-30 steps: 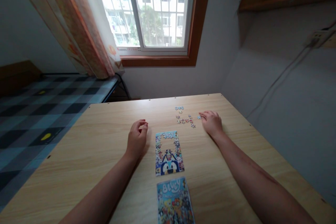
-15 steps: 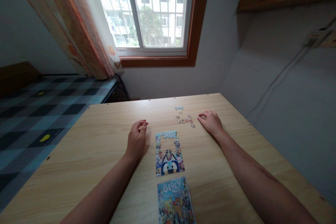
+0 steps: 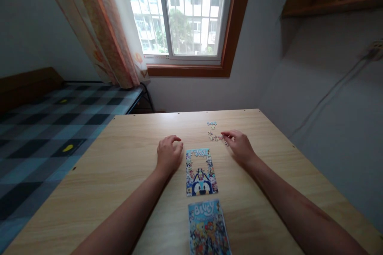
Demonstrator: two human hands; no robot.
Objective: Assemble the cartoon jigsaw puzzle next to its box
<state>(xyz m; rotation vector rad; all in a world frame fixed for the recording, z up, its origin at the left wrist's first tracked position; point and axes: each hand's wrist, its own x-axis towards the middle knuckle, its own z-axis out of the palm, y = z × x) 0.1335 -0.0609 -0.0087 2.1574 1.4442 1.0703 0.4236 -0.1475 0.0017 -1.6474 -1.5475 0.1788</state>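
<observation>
A partly assembled jigsaw puzzle (image 3: 202, 187) with a blue cartoon dog lies flat on the table, its upper middle showing bare wood. My left hand (image 3: 169, 154) rests just left of the puzzle's top corner, fingers loosely curved and apart from the thumb, holding nothing. Beyond the puzzle, loose jigsaw pieces (image 3: 214, 138) lie in a scattered group. My right hand (image 3: 241, 146) is at the right side of this group, thumb and forefinger pinched at a small jigsaw piece that the fingertips largely cover. Another piece lies partly under that hand.
A Bluey picture box or sheet (image 3: 208, 227) lies nearest me on the wooden table (image 3: 125, 191). A bed with a checked cover (image 3: 86, 135) stands at the left. Behind the table are a barred window (image 3: 191, 20) and a curtain (image 3: 110, 36); a wall shelf (image 3: 335, 4) hangs at the right.
My right hand has moved left onto the loose pieces and pinched at one. My left hand has opened its fingers somewhat and turned palm-down. The whole view has shifted slightly.
</observation>
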